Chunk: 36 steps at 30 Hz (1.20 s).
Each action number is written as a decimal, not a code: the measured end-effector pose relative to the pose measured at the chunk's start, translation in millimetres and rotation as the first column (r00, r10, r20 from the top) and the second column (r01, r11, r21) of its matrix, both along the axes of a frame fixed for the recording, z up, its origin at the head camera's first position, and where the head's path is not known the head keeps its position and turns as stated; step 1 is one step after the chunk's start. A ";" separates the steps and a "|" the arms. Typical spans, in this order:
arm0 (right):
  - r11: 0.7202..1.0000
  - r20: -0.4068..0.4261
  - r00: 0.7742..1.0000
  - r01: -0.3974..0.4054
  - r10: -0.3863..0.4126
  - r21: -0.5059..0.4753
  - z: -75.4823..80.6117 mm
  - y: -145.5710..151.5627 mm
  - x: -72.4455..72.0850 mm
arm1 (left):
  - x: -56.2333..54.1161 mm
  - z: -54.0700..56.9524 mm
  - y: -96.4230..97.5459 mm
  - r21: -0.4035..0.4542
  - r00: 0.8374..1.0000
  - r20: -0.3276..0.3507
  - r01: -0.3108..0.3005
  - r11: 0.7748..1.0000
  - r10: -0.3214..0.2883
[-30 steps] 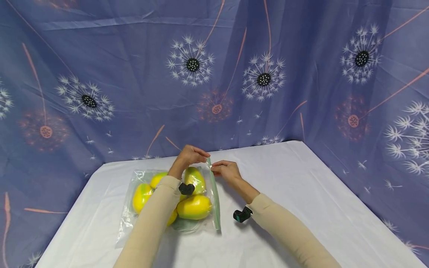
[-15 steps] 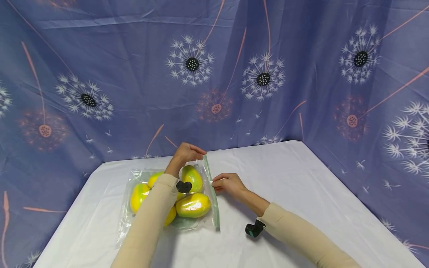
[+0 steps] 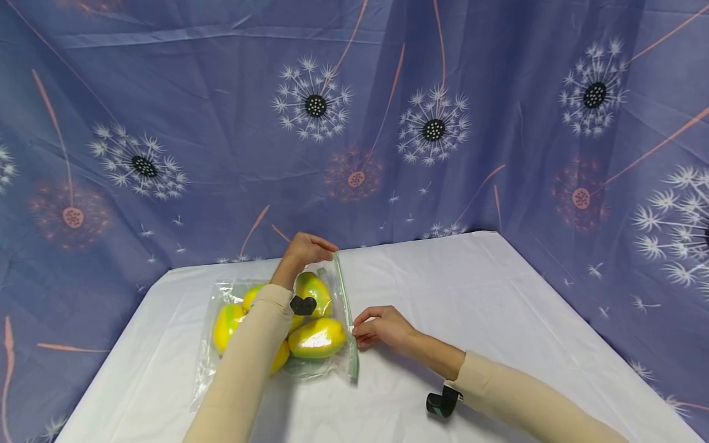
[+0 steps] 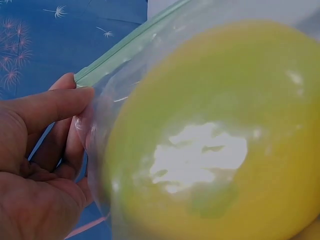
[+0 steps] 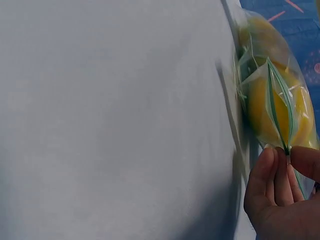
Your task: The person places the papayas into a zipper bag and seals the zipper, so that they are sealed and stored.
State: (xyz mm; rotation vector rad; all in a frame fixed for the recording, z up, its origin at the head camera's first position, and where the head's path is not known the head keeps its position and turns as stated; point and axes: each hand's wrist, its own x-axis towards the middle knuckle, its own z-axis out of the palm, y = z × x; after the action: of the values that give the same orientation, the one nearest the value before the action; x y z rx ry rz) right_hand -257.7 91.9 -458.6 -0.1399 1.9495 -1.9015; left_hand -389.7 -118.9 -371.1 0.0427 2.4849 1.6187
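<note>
A clear zip bag [image 3: 207,363] with a green zip strip [image 3: 344,289] lies on the white table, holding several yellow-green mangoes [image 3: 317,338]. My left hand [image 3: 308,248] pinches the far end of the strip between thumb and fingers; in the left wrist view a mango [image 4: 220,100] bulges the plastic close beside it. At the lower part of the strip, my right hand [image 3: 384,329] pinches the zip with thumb and fingertips. In the right wrist view the green zip edges [image 5: 270,100] gape apart above the right fingertips and run together at the pinch. The left forearm hides part of the bag.
White cloth covers the table [image 3: 443,283]. Behind and to the right hangs a blue curtain [image 3: 232,123] with dandelion prints. A small black camera [image 3: 441,403] sits below the right sleeve, another black camera [image 3: 303,306] at the left wrist.
My right hand has slid along the zip strip from near its far end toward its near end. The left hand keeps its pinch and has shifted slightly left with the bag.
</note>
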 end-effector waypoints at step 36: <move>0.943 0.011 0.957 -0.287 0.289 0.167 7.9 25.0 40.8 | 11.0 15.4 -13.1 -0.118 0.990 0.044 0.137 0.984 -0.132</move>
State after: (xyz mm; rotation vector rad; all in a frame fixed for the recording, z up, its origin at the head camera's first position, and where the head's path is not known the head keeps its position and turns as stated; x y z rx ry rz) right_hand -217.0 116.9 -450.6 -0.3687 1.9646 -1.5479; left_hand -378.7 -132.0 -355.8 0.1607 2.4890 1.4019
